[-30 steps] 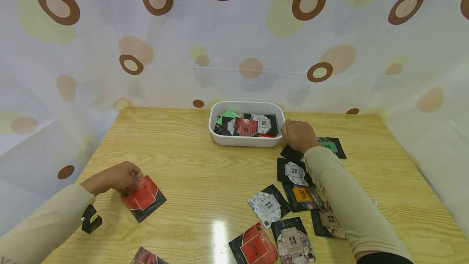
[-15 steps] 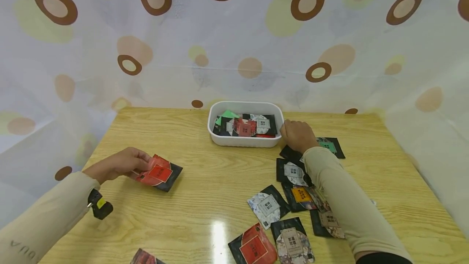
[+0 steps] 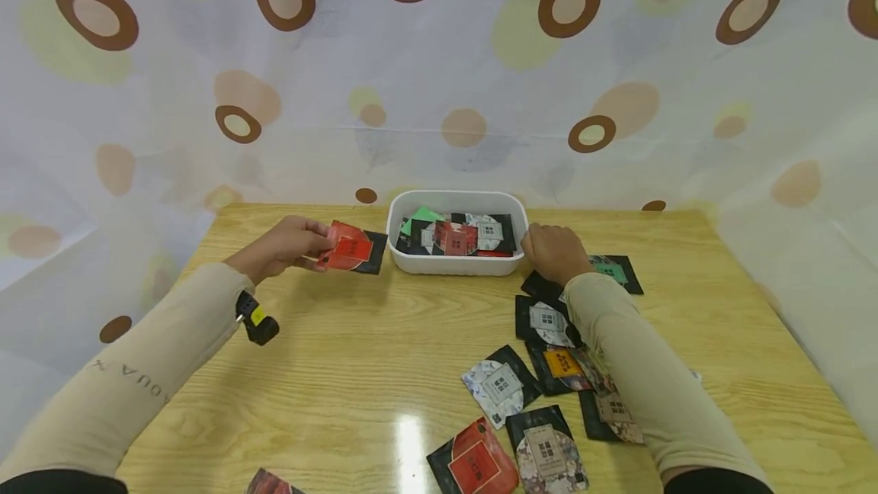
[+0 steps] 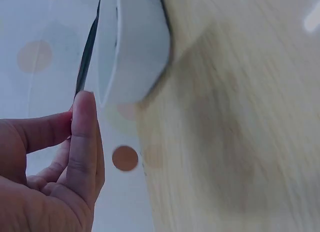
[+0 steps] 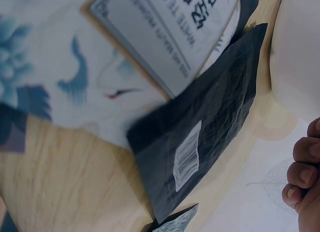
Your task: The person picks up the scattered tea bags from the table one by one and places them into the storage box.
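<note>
My left hand (image 3: pixel 291 246) pinches the red end of a flat red-and-black sachet (image 3: pixel 373 250), held over the table just left of a white plastic bin (image 3: pixel 453 265). In the left wrist view this sachet (image 4: pixel 87 56) shows edge-on between thumb and fingers, beside the bin's wall (image 4: pixel 142 46). Several sachets fill the bin, among them black, red, white and green ones. My right hand (image 3: pixel 555 250) grips the bin's right end with curled fingers. Its fingers (image 5: pixel 302 174) show below the bin (image 5: pixel 297 56) in the right wrist view, where the grip on the rim is out of frame.
Several loose sachets lie to the right, including a green-labelled one (image 3: pixel 613 271), a white-and-black one (image 3: pixel 502 386) and a red one (image 3: pixel 475 460). Another sachet (image 3: pixel 270 482) is cut off at the front edge. A dotted curtain (image 3: pixel 411 151) hangs behind the wooden table (image 3: pixel 343 372).
My left hand has lifted the red-and-black sachet from the table's left side and carried it up and rightward, close to the bin. My right hand stays at the bin's right end.
</note>
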Available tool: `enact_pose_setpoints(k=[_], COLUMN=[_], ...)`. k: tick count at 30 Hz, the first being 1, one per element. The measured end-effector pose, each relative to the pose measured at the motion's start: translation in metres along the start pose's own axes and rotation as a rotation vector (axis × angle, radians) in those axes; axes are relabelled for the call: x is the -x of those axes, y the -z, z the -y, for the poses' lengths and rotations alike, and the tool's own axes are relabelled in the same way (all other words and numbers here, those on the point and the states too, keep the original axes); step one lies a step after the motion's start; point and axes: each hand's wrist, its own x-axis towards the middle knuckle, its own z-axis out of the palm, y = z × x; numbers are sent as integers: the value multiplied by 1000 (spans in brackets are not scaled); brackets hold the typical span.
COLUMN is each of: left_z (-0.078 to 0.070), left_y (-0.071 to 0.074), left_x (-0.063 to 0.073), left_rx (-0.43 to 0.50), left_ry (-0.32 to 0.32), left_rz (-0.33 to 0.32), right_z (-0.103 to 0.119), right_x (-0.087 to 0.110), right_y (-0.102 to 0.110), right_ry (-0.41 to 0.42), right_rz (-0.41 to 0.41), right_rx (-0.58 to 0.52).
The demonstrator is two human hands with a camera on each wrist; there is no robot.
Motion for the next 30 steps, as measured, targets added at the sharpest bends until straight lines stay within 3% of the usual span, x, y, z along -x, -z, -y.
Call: enact_pose_setpoints(k=[7, 15, 26, 30], left_z=[-33, -55, -62, -62], left_y=[-36, -76, -90, -93], left_x=[-38, -69, -88, -92], left_rx=[143, 257, 315, 294], left_ry=[-44, -52, 7, -1], left_rz=[-36, -65, -132, -147], right_z=[1, 3, 6, 6], right_x=[1, 3, 3, 3], right_y=[5, 2, 3, 4], right_ry=[-15, -9, -7, -8], right_rz=[12, 17, 27, 17], right_rx=[0, 10, 18, 20])
